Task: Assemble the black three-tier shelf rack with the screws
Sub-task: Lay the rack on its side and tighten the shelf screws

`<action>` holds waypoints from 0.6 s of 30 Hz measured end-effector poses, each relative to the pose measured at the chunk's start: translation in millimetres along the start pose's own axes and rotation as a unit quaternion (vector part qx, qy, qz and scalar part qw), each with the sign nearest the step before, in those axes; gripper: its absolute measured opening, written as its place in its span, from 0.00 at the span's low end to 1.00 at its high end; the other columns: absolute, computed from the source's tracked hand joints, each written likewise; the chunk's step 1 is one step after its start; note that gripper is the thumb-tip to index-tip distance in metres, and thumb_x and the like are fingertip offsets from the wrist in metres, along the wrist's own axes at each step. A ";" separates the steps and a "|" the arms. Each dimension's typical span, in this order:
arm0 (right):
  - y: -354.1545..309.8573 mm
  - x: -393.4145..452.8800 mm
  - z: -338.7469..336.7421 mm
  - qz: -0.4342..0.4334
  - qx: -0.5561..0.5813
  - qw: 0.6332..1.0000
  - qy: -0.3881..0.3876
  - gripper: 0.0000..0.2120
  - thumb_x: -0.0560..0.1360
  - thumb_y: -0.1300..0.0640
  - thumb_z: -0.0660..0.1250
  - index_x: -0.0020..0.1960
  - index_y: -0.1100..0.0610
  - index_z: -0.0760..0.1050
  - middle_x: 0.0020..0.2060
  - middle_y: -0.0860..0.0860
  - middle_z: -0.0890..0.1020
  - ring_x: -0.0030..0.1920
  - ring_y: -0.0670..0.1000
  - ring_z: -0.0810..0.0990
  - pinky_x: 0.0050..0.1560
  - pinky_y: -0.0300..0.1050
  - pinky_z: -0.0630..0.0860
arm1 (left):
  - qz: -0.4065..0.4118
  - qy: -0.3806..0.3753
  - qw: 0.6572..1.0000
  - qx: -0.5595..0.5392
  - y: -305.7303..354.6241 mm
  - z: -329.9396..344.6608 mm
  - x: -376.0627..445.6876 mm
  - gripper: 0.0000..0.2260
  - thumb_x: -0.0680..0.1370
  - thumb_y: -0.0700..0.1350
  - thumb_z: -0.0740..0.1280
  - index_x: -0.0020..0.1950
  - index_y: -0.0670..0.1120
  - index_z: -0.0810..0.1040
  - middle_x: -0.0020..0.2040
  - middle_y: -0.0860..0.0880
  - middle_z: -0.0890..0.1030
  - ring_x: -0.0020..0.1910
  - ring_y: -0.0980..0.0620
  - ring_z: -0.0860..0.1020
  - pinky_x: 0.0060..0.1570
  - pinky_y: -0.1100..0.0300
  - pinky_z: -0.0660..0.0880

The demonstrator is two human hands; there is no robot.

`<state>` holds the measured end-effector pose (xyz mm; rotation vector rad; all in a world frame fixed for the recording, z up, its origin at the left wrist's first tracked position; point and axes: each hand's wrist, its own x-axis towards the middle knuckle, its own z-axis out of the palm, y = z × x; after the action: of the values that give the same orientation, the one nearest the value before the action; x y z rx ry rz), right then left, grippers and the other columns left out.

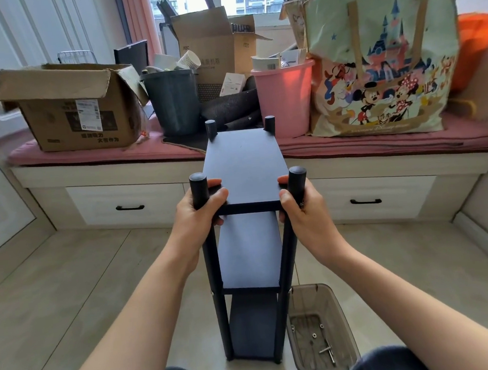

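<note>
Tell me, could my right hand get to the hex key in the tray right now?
Probably yes, once it lets go. The right hand is gripping the rack's near post, so it's busy. The tray sits open-topped on the floor right of the rack, and nothing covers the hex key.

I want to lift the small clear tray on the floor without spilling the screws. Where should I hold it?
Take the clear tray by its two long rims, coming from above with a hand on each side. It is open-topped, its walls flare outward, and loose hardware lies inside, so keep it level. The rack stands close on its left.
</note>
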<state>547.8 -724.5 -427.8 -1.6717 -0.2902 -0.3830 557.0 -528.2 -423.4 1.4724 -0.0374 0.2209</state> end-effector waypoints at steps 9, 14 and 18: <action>3.0 1.4 0.2 0.008 0.020 1.000 -0.002 0.07 0.82 0.59 0.60 0.53 0.47 0.71 0.40 0.51 0.74 0.39 0.50 0.73 0.39 0.37 0.75 | -0.013 -0.001 1.000 0.024 6.9 2.7 -5.4 0.12 0.78 0.50 0.71 0.60 0.58 0.76 0.50 0.59 0.83 0.43 0.63 0.82 0.42 0.69 0.75; 2.7 2.4 -0.5 0.012 0.020 1.000 -0.009 0.06 0.82 0.59 0.59 0.53 0.48 0.71 0.39 0.51 0.73 0.38 0.51 0.73 0.38 0.38 0.74 | 0.079 0.229 0.966 0.084 24.1 16.8 -28.9 0.24 0.75 0.50 0.75 0.63 0.52 0.65 0.55 0.51 0.73 0.48 0.53 0.76 0.46 0.58 0.73; 0.6 1.7 -0.8 0.021 0.019 1.000 -0.012 0.05 0.82 0.59 0.59 0.54 0.50 0.71 0.40 0.51 0.73 0.38 0.50 0.73 0.40 0.40 0.75 | 0.097 0.236 0.963 0.084 34.3 33.2 -53.4 0.08 0.77 0.45 0.71 0.45 0.48 0.71 0.38 0.52 0.75 0.32 0.59 0.72 0.36 0.61 0.70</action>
<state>549.5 -725.4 -427.5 -1.6427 -0.2784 -0.3252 502.5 -564.9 -394.9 1.5515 0.2295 0.7454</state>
